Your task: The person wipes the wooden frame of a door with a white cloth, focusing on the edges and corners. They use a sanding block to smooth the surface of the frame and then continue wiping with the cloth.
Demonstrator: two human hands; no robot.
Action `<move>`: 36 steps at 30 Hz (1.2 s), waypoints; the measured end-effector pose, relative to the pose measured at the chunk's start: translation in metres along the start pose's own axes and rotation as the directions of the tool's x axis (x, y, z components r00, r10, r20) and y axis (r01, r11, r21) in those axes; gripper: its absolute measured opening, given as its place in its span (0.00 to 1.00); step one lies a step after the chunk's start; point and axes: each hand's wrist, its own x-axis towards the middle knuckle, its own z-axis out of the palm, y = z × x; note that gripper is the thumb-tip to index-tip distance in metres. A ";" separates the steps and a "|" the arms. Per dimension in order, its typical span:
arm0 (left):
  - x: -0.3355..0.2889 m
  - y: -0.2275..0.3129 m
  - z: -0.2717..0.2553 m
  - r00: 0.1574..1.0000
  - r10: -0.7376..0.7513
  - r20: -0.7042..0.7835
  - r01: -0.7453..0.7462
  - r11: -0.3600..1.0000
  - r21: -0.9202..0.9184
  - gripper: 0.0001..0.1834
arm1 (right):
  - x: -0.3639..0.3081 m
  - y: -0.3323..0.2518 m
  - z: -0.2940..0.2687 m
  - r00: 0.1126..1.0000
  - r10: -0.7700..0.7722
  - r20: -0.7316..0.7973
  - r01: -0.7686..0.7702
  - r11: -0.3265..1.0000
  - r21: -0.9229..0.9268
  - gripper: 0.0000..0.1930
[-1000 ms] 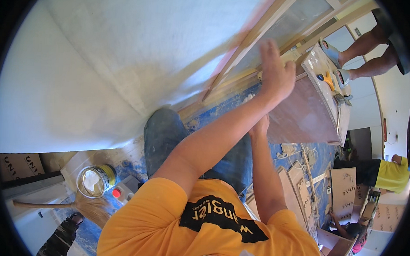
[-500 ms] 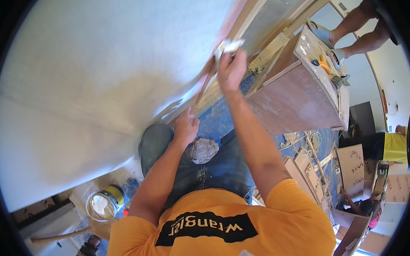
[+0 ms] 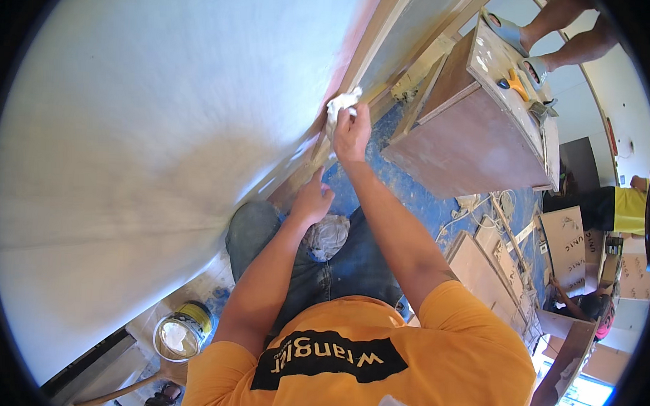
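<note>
The white wall (image 3: 148, 147) and its wooden trim (image 3: 373, 54) close off the left. A brown cabinet (image 3: 477, 137) blocks the right, leaving a narrow blue floor (image 3: 404, 184) gap between them. Stacked boards (image 3: 480, 266) crowd the floor farther right.

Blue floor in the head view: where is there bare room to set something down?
Free: the blue floor between the right hand and the wooden cabinet. Crowded: boards and cardboard to the right; the open can sits by the left knee.
</note>
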 end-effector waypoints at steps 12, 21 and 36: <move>0.013 -0.005 0.002 1.000 0.007 -0.004 -0.007 1.000 -0.006 0.41 | -0.002 -0.015 0.011 0.994 0.097 -0.048 -0.088 0.985 0.151 0.13; 0.011 -0.002 0.001 1.000 -0.009 0.018 0.010 0.997 -0.073 0.42 | 0.003 -0.018 0.008 0.997 0.023 -0.077 -0.014 0.994 0.108 0.11; -0.001 -0.005 -0.007 1.000 0.008 0.006 -0.008 1.000 0.009 0.38 | 0.102 -0.113 -0.025 0.867 -0.490 -0.092 0.483 0.871 -0.091 0.11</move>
